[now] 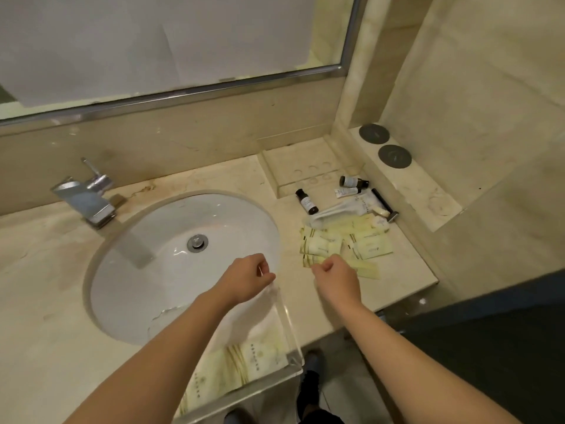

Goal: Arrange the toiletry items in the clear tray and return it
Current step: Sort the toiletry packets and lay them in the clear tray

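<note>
Your left hand sits over the near right edge of the sink, fingers curled in and pinching the far corner of the clear tray. That tray rests at the front edge of the counter, partly over the basin and partly under your left forearm, with a few pale yellow packets lying flat inside it. Your right hand is just beside the tray, fingers curled into a loose fist; it meets the near edge of a yellow sachet, but you cannot tell whether it actually grips it. Beyond that hand, a heap of sachets is spread over the counter to the right of the sink. Further back lie a white tube, three small dark bottles, and a black razor near the raised ledge. A second clear tray sits against the back wall. The faucet stands at the far left of the sink.
</note>
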### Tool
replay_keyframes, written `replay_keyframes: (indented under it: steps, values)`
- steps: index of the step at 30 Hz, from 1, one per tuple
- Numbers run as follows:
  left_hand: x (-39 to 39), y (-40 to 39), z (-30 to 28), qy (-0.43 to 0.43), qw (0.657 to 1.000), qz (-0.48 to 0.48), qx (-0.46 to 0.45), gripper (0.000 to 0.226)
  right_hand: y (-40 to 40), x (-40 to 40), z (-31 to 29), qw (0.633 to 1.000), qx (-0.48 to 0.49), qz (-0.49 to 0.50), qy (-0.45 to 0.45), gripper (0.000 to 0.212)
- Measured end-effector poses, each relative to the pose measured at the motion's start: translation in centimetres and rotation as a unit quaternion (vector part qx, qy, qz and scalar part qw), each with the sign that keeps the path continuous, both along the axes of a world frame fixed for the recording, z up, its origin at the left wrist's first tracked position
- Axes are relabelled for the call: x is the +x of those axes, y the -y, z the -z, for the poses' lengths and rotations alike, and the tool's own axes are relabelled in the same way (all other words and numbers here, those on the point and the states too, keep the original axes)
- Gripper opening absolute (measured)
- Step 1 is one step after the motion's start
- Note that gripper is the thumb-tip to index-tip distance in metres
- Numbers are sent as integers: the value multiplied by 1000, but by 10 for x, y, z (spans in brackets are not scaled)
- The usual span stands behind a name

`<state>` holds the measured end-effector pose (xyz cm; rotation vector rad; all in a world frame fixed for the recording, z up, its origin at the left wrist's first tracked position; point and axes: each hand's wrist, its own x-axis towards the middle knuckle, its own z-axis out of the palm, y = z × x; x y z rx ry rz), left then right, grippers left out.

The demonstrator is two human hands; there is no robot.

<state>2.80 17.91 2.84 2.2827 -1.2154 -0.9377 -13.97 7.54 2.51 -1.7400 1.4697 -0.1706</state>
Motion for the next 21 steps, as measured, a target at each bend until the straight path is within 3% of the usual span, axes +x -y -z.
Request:
replay_keyframes:
  steps: [4, 9, 12, 17, 21]
  values:
    - [-14, 55, 9, 8, 1000, -17, 2, 15, 53, -18, 8, 996, 28, 80, 2, 13]
    - [-28, 110, 22, -1, 997, -61, 55, 53, 103, -30, 24, 990, 37, 132, -27, 19]
    - [-33, 133, 27, 1, 995, -52, 83, 66, 125, -36, 33, 986, 21, 161, -47, 40]
    - [-39, 153, 31, 34, 990, -71, 118, 69, 146, -44, 44, 976, -35, 146, -158, 63]
    - [-36, 156, 34, 55, 987, -70, 131, 68, 151, -42, 48, 981, -35, 134, -138, 51]
